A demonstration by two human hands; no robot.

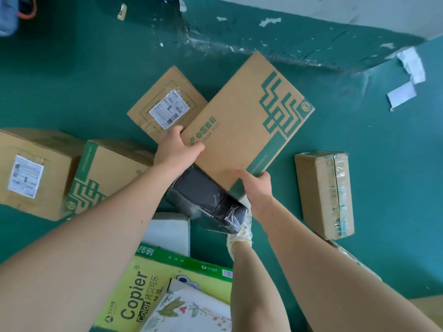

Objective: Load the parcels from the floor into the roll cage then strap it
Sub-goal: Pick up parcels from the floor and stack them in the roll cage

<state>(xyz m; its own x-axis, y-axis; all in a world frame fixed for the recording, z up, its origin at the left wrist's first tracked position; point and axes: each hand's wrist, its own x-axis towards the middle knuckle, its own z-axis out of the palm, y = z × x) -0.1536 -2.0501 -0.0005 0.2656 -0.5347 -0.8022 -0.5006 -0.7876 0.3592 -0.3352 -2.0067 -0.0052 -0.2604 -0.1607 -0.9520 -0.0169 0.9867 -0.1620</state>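
A large China Post cardboard box (249, 121) with a green logo lies tilted over other parcels in the middle of the green floor. My left hand (178, 146) grips its near left edge, thumb on top. My right hand (255, 185) grips its near corner. Under that corner lies a black wrapped parcel (206, 200). A flat labelled carton (165, 105) lies partly under the big box at its far left. The roll cage and its strap are out of view.
Two cartons (33, 171) (107, 173) stand at the left, a taped brown box (323, 195) at the right. Near me are a grey box (170, 230), a green Copier paper box (155, 283) and a floral parcel (191, 312). My shoe (241, 236) is beside the black parcel. A wall (311, 22) runs behind.
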